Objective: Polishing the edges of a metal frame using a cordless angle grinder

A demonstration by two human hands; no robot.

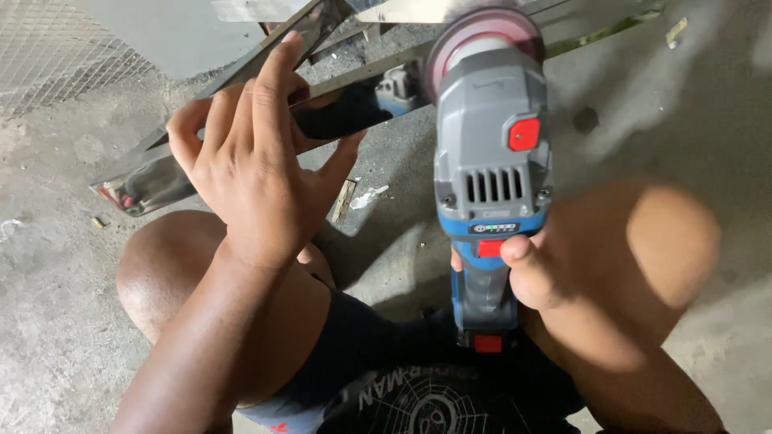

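The shiny, mirror-polished steel bar point(241, 120) is lying angled above the concrete floor point(48, 321), its pink-faced grinding disc point(482, 36) meeting it at the far end. The left hand point(257, 161) is gripping the bar while the right hand point(539, 273) is clenching the grey-and-blue cordless angle grinder point(490, 177) (bare knees close by); should the disc snag the edge, the grinder could kick toward those fingers.

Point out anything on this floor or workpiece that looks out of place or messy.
Small litter lies on the concrete floor: a crumpled white scrap and a thin wood sliver beside the left hand, which is on the shiny metal bar. Otherwise nothing stands out.
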